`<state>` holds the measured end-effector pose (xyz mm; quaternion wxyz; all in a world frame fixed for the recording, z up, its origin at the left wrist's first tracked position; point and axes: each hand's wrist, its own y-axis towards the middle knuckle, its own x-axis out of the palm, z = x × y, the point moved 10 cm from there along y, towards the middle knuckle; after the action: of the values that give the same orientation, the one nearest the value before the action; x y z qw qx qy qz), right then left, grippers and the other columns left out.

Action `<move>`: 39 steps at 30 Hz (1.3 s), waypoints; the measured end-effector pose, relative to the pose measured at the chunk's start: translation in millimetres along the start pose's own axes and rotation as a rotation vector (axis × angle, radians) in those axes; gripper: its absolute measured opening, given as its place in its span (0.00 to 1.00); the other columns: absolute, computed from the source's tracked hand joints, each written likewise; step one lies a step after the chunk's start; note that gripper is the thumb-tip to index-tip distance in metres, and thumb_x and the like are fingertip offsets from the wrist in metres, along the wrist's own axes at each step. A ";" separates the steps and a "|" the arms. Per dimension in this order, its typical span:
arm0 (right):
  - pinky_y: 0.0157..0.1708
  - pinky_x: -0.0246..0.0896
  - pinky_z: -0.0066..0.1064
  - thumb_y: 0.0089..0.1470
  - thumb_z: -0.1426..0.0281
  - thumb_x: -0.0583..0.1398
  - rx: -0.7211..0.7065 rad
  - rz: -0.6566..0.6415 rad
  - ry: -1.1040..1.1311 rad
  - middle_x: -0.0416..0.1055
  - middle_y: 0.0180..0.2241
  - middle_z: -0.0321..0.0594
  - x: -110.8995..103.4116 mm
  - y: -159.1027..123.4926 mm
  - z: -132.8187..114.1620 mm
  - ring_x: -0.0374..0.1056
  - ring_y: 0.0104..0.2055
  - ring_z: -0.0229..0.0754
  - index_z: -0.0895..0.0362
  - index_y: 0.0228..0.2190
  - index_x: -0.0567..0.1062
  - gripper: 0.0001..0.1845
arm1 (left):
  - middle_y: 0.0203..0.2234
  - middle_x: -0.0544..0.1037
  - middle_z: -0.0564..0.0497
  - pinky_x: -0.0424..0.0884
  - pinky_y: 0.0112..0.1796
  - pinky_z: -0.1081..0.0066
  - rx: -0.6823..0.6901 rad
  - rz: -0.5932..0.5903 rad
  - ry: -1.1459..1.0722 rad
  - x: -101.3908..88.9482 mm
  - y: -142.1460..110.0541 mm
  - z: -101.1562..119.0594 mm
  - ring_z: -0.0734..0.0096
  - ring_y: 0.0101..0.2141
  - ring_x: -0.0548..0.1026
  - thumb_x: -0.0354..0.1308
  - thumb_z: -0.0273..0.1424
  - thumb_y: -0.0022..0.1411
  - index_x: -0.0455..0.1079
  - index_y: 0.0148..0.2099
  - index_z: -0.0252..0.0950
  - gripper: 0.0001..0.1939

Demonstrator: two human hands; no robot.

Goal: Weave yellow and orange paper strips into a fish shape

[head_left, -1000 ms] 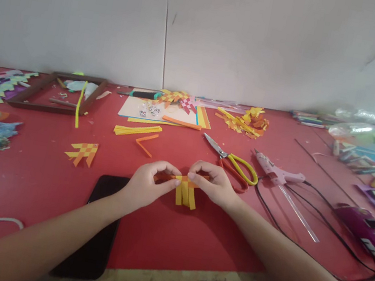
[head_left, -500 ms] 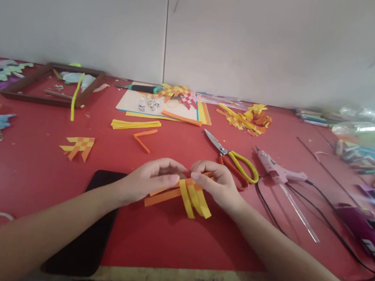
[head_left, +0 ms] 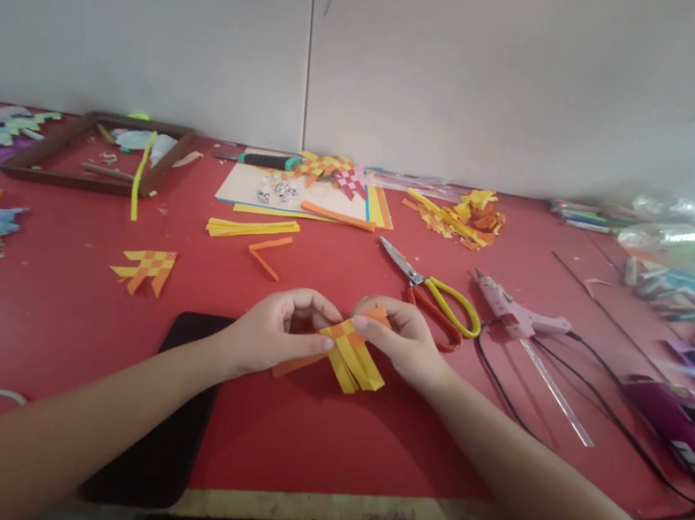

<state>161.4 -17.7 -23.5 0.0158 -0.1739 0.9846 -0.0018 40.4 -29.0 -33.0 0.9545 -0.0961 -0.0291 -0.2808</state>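
Between my two hands is a piece of woven paper strips (head_left: 351,359), orange ones crossing yellow ones, with loose yellow ends hanging toward me. My left hand (head_left: 287,330) pinches its left side between thumb and fingers, and orange ends stick out beneath that hand. On the upper right, my right hand (head_left: 401,337) grips it with the thumb on top. Part of the weave is hidden by my fingers. A checkered orange and yellow paper fish (head_left: 150,268) lies to the left. Beyond my hands are a folded orange strip (head_left: 264,254) and a bundle of yellow strips (head_left: 252,229).
Scissors (head_left: 428,297) and a pink glue gun (head_left: 516,315) with a black cord lie right of my hands. A dark phone (head_left: 173,409) rests under my left forearm. At the back are a brown tray (head_left: 72,182), paper sheets (head_left: 236,185) and paper scraps (head_left: 479,220).
The woven piece has been turned and drawn together: its yellow ends now lie closer to each other, and more of its orange upper part shows by my right thumb. Both hands stay nearly in place.
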 end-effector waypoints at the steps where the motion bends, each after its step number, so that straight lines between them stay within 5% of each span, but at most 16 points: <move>1: 0.25 0.61 0.27 0.48 0.54 0.67 0.004 -0.002 0.031 0.68 0.23 0.34 0.4 0.0 0.5 0.62 0.25 0.33 0.58 0.24 0.74 0.19 | 0.30 0.75 0.54 0.71 0.35 0.72 -0.003 0.022 0.002 -2.4 0.3 0.0 0.74 0.31 0.74 0.68 0.32 0.52 0.69 0.40 0.35 0.15; 8: 0.25 0.64 0.26 0.48 0.60 0.68 0.067 -0.015 0.125 0.72 0.24 0.35 2.0 -0.6 9.8 0.67 0.24 0.34 0.58 0.26 0.75 0.14 | 0.31 0.75 0.53 0.71 0.37 0.71 -0.030 0.021 0.007 -3.6 1.6 -4.5 0.74 0.32 0.74 0.67 0.33 0.53 0.70 0.42 0.35 0.15; 15: 0.22 0.62 0.26 0.47 0.58 0.68 0.050 -0.028 0.126 0.72 0.23 0.36 3.1 -0.5 8.6 0.66 0.23 0.34 0.59 0.26 0.75 0.16 | 0.43 0.75 0.47 0.71 0.42 0.69 -0.030 0.000 -0.148 -1.0 -0.2 -0.4 0.67 0.42 0.75 0.64 0.29 0.51 0.69 0.49 0.37 0.21; 19: 0.21 0.61 0.25 0.48 0.59 0.68 0.048 -0.040 0.121 0.71 0.22 0.35 4.9 -0.4 7.3 0.65 0.22 0.32 0.59 0.25 0.75 0.16 | 0.37 0.77 0.48 0.73 0.39 0.68 -0.109 -0.003 -0.268 0.1 1.0 -8.6 0.67 0.37 0.77 0.62 0.34 0.53 0.71 0.46 0.36 0.17; 25: 0.22 0.61 0.24 0.48 0.58 0.68 0.039 -0.087 0.084 0.71 0.22 0.35 10.0 -0.7 6.6 0.65 0.23 0.33 0.59 0.26 0.75 0.17 | 0.32 0.78 0.51 0.72 0.38 0.69 -0.023 0.046 0.018 -3.2 1.9 -4.2 0.70 0.33 0.77 0.69 0.33 0.51 0.70 0.41 0.35 0.16; 39: 0.25 0.61 0.26 0.48 0.56 0.67 0.058 -0.036 0.062 0.70 0.23 0.34 4.9 0.6 6.6 0.63 0.23 0.33 0.58 0.26 0.75 0.17 | 0.25 0.75 0.55 0.70 0.34 0.70 0.002 0.030 0.068 -2.9 1.3 -2.0 0.73 0.27 0.74 0.67 0.32 0.52 0.69 0.41 0.35 0.14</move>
<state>156.8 -18.8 -30.3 -0.0099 -0.1907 0.9809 -0.0363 38.7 -26.7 -35.5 0.9591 -0.0858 0.0045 -0.2696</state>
